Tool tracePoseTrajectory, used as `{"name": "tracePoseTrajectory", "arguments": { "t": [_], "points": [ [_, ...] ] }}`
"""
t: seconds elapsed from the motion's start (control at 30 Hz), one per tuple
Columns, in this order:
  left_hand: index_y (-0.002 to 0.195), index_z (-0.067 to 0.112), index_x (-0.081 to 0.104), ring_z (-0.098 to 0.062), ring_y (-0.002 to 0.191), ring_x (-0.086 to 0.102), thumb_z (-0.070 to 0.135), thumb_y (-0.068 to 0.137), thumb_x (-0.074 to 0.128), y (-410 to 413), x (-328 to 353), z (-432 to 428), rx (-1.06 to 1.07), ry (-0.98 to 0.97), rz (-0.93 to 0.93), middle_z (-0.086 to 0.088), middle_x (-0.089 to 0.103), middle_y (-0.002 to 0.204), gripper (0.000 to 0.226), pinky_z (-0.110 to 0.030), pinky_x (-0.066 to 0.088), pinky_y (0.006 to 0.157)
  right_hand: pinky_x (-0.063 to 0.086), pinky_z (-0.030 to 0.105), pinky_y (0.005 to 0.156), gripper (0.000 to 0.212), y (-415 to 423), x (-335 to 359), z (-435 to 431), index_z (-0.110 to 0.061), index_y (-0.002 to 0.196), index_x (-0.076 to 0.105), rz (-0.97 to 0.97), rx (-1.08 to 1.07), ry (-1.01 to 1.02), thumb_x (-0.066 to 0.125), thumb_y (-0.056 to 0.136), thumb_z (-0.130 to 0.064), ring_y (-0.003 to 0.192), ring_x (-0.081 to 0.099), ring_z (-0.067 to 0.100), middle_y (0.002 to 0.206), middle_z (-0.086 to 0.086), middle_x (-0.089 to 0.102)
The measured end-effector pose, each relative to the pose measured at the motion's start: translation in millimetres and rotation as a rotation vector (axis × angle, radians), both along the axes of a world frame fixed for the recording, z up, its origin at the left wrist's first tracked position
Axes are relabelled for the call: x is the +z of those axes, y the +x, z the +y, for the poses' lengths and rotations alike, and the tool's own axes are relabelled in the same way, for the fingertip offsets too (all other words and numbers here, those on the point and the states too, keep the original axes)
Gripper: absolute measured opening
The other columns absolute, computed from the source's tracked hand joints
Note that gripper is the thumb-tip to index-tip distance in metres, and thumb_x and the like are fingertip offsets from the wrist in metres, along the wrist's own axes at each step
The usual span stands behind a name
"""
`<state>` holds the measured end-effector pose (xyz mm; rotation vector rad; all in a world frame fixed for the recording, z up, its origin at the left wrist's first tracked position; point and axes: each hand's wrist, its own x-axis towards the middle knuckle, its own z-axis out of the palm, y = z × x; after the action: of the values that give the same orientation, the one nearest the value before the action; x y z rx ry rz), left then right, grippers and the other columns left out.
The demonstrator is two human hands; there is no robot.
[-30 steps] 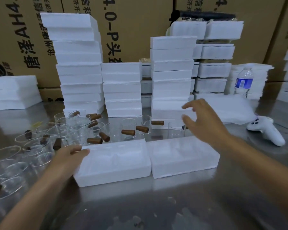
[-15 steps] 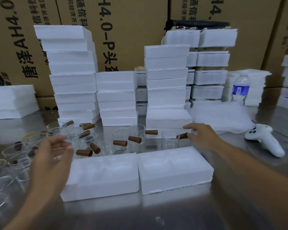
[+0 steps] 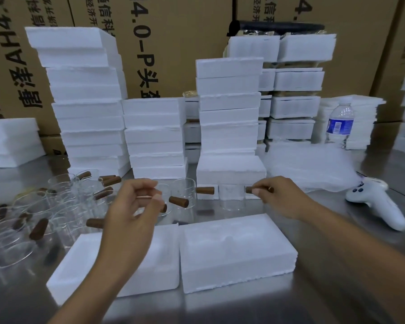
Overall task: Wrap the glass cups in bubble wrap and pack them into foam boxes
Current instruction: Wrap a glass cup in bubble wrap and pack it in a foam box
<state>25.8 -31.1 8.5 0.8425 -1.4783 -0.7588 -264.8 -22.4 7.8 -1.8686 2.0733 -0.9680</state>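
Observation:
Two open white foam boxes lie side by side at the table's front, the left foam box (image 3: 80, 260) partly under my left forearm, the right foam box (image 3: 236, 249) showing moulded hollows. My right hand (image 3: 281, 197) pinches the brown wooden handle of a clear glass cup (image 3: 232, 199) that stands behind the right box. My left hand (image 3: 133, 206) hovers with loosely curled fingers over another cup's rim and holds nothing. Several more glass cups (image 3: 56, 206) with wooden handles crowd the left of the table. A pile of bubble wrap (image 3: 309, 167) lies at the back right.
Tall stacks of foam boxes (image 3: 87, 101) line the back of the steel table, with cardboard cartons (image 3: 173, 43) behind. A water bottle (image 3: 339, 122) stands at the back right. A white controller (image 3: 377, 206) lies right of my right hand.
My left hand has swung from the left box's corner up and right over the cups. My right hand came down and took hold of the cup's handle.

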Motion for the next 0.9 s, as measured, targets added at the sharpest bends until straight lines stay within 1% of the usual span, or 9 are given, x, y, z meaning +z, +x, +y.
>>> {"name": "tracePoseTrajectory", "arguments": {
  "t": [0.13, 0.2, 0.27, 0.4, 0.53, 0.6, 0.73, 0.8, 0.9],
  "points": [
    [0.1, 0.037, 0.06, -0.004, 0.091, 0.067, 0.029, 0.083, 0.071, -24, 9, -3, -0.143, 0.167, 0.05, 0.016, 0.067, 0.099, 0.022, -0.038, 0.052, 0.089, 0.037, 0.005, 0.053, 0.018, 24, 26, 13, -0.03, 0.085, 0.061, -0.175, 0.106, -0.187, 0.049, 0.097, -0.022, 0.057, 0.058, 0.001, 0.076, -0.005, 0.062],
    [0.108, 0.04, 0.057, -0.005, 0.101, 0.064, 0.048, 0.068, 0.08, -37, 15, -5, -0.281, 0.3, 0.127, 0.014, 0.064, 0.112, 0.047, -0.039, 0.048, 0.096, 0.037, 0.005, 0.054, 0.021, 36, 38, 22, -0.033, 0.083, 0.06, -0.241, 0.21, -0.203, 0.048, 0.097, -0.023, 0.054, 0.057, -0.001, 0.07, -0.01, 0.06],
    [0.114, 0.036, 0.056, -0.01, 0.107, 0.063, 0.052, 0.057, 0.074, -48, 18, -4, -0.414, 0.405, 0.249, 0.008, 0.064, 0.117, 0.061, -0.042, 0.046, 0.1, 0.04, 0.008, 0.057, 0.022, 47, 44, 30, -0.032, 0.081, 0.061, -0.282, 0.29, -0.178, 0.048, 0.097, -0.023, 0.055, 0.058, 0.001, 0.066, -0.014, 0.06],
    [0.112, 0.019, 0.063, -0.026, 0.104, 0.067, 0.045, 0.062, 0.065, -55, 16, -1, -0.613, 0.502, 0.392, -0.007, 0.07, 0.113, 0.057, -0.037, 0.056, 0.086, 0.041, 0.016, 0.06, 0.023, 57, 45, 35, -0.027, 0.08, 0.064, -0.3, 0.363, -0.127, 0.048, 0.096, -0.024, 0.056, 0.057, 0.004, 0.066, -0.012, 0.059],
    [0.107, 0.009, 0.065, -0.027, 0.09, 0.071, 0.037, 0.07, 0.06, -53, 13, -3, -0.632, 0.562, 0.514, -0.012, 0.072, 0.1, 0.047, -0.032, 0.059, 0.077, 0.044, 0.019, 0.062, 0.024, 57, 43, 32, -0.024, 0.083, 0.066, -0.338, 0.401, -0.081, 0.05, 0.087, -0.04, 0.06, 0.059, 0.006, 0.067, -0.009, 0.063],
    [0.108, 0.006, 0.064, -0.027, 0.088, 0.071, 0.035, 0.069, 0.061, -50, 12, -6, -0.609, 0.592, 0.59, -0.013, 0.072, 0.097, 0.049, -0.032, 0.06, 0.072, 0.045, 0.016, 0.06, 0.025, 43, 43, 24, -0.023, 0.09, 0.068, -0.401, 0.308, -0.128, 0.052, 0.086, -0.042, 0.059, 0.061, 0.005, 0.066, -0.01, 0.064],
    [0.105, 0.007, 0.065, -0.026, 0.084, 0.071, 0.035, 0.071, 0.061, -39, 8, -15, -0.55, 0.597, 0.672, -0.013, 0.071, 0.096, 0.044, -0.031, 0.059, 0.065, 0.044, 0.01, 0.06, 0.012, -16, 41, -6, -0.016, 0.094, 0.069, -0.39, -0.16, -0.34, 0.057, 0.092, -0.017, 0.064, 0.062, 0.003, 0.081, -0.001, 0.068],
    [0.097, 0.009, 0.067, -0.026, 0.084, 0.071, 0.034, 0.069, 0.063, -34, 5, -18, -0.545, 0.585, 0.676, -0.013, 0.07, 0.095, 0.037, -0.03, 0.058, 0.065, 0.043, 0.016, 0.073, 0.018, -46, 34, -18, -0.017, 0.101, 0.068, -0.272, -0.372, -0.339, 0.054, 0.091, -0.013, 0.084, 0.062, 0.011, 0.1, 0.005, 0.069],
    [0.083, 0.014, 0.074, -0.026, 0.084, 0.071, 0.035, 0.065, 0.068, -31, 1, -19, -0.559, 0.545, 0.651, -0.011, 0.071, 0.093, 0.029, -0.03, 0.058, 0.066, 0.037, 0.028, 0.099, 0.03, -75, 15, -29, -0.016, 0.121, 0.062, -0.126, -0.506, -0.293, 0.052, 0.093, -0.014, 0.111, 0.056, 0.023, 0.125, 0.007, 0.061]
  ]
}}
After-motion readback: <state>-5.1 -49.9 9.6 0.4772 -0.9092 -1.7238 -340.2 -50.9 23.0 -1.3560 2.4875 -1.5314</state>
